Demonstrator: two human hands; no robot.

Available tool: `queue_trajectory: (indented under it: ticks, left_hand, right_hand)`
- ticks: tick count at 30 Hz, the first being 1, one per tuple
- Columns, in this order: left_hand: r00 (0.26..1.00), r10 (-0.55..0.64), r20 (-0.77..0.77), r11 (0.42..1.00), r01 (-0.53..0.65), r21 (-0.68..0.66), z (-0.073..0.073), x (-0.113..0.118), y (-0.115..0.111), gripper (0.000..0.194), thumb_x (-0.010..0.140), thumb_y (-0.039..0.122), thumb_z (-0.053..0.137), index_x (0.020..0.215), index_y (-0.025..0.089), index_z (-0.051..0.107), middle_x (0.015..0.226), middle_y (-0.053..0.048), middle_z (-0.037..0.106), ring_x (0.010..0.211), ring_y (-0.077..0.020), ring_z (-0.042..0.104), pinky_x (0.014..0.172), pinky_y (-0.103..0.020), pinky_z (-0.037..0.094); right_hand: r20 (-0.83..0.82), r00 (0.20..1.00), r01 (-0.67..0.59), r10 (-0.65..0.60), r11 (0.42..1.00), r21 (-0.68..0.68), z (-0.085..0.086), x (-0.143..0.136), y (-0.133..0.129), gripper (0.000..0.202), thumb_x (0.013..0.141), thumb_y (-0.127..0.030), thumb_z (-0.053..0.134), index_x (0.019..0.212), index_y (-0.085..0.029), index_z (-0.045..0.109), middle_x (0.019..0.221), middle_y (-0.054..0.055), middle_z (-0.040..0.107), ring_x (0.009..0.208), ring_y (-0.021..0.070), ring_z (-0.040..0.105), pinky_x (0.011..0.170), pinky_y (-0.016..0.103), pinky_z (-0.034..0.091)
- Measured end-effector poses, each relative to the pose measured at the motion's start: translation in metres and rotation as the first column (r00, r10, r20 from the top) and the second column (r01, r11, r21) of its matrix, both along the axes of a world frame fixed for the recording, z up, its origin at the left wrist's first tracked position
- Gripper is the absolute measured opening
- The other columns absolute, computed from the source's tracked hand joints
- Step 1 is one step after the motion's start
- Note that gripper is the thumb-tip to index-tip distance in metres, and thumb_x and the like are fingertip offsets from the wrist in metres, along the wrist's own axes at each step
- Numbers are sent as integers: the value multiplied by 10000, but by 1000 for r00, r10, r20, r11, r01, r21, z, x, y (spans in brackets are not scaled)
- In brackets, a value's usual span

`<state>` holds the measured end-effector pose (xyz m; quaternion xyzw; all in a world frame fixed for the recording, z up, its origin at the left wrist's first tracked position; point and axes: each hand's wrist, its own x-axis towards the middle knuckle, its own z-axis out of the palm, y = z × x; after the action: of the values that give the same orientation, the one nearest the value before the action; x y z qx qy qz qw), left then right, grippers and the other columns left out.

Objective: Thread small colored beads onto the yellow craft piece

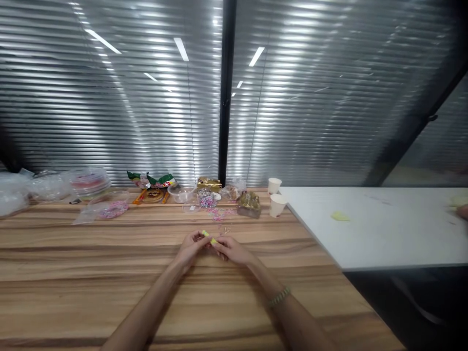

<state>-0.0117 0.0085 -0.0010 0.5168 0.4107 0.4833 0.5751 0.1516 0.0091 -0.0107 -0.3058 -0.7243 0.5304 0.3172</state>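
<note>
Both hands meet above the wooden table (pixel 109 282), pinching a small yellow roll (pixel 205 234) between them. My left hand (pixel 192 246) grips one end with thumb and fingers. At the other end, the fingertips of my right hand (pixel 230 249) close on the roll. What it is made of is too small to tell. Just beyond my fingers lie loose pink and white bits (pixel 219 213), and nearer to me a few thin brownish bits (pixel 224 229).
Along the back stand a clear bowl (pixel 182 194), a golden packet (pixel 209 183), a brownish clear box (pixel 249 204) and paper cups (pixel 278 204). Plastic lids (pixel 89 183) are stacked at left. A white table (pixel 383 239) adjoins at right, bearing a yellow piece (pixel 340 216); another person's hand (pixel 462 211) shows there.
</note>
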Motion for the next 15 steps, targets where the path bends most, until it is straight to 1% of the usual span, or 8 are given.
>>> queue_trajectory:
  ticks: [2, 4, 6, 8, 10, 12, 13, 15]
  left_hand:
    - [998, -23, -56, 1000, 23, 11, 2, -6, 0, 253, 589, 342, 711, 626, 141, 561, 571, 5, 578, 552, -120, 537, 548, -215, 398]
    - [991, -78, -108, 996, 82, 38, 7, -11, -1, 233, 611, 334, 694, 609, 141, 563, 560, 1, 580, 540, -117, 526, 537, -212, 386]
    - [974, -149, -173, 984, 163, 71, 12, -13, -2, 222, 628, 333, 680, 593, 141, 575, 565, -9, 594, 540, -120, 524, 544, -216, 386]
    - [943, -189, -275, 966, 229, 120, 16, -13, -5, 213, 640, 343, 669, 600, 142, 613, 608, -32, 629, 574, -142, 547, 568, -228, 395]
    - [906, -157, -393, 950, 248, 192, 17, -10, -7, 206, 654, 351, 656, 702, 152, 675, 730, -65, 676, 677, -184, 584, 611, -242, 404]
    - [866, -89, -493, 927, 253, 278, 16, -7, -8, 244, 687, 349, 628, 855, 184, 695, 848, -72, 690, 763, -210, 594, 651, -248, 404]
    - [844, -54, -534, 909, 263, 324, 14, -6, -9, 250, 711, 342, 606, 902, 204, 691, 852, -65, 692, 759, -209, 594, 655, -247, 398]
    - [792, 37, -609, 864, 280, 418, 12, -6, -9, 227, 751, 321, 563, 915, 232, 692, 759, -52, 688, 691, -198, 576, 635, -245, 379]
  right_hand:
    - [59, 998, -1, -5, 996, 90, 1, 3, -1, 448, 827, -545, 387, 759, -140, 564, 533, -55, 371, 460, 61, 332, 433, 184, 271]
    - [95, 995, -37, 25, 992, 120, 4, 8, -1, 421, 830, -517, 408, 758, -141, 584, 537, -52, 379, 468, 62, 327, 439, 186, 261]
    - [102, 994, -41, 34, 996, 76, 5, 12, -2, 405, 813, -505, 446, 743, -134, 593, 529, -47, 414, 462, 64, 356, 437, 185, 274]
    - [85, 996, 8, -9, 1000, 13, 3, 12, -2, 396, 785, -498, 494, 693, -124, 587, 511, -41, 445, 446, 68, 391, 430, 185, 295]
    - [53, 994, 94, -92, 995, -21, -1, 10, -1, 392, 765, -493, 522, 657, -120, 576, 494, -36, 463, 437, 72, 417, 428, 187, 313]
    - [20, 987, 158, -157, 987, -39, -5, 6, 0, 385, 757, -489, 532, 656, -120, 572, 489, -33, 479, 429, 77, 436, 427, 190, 330]
    - [13, 984, 178, -178, 983, -46, -7, 5, 1, 381, 761, -486, 528, 663, -121, 572, 490, -29, 490, 427, 82, 446, 427, 194, 339]
    - [19, 969, 247, -247, 969, -18, -10, 5, 3, 362, 787, -465, 504, 709, -121, 585, 512, -14, 523, 437, 97, 470, 436, 208, 363]
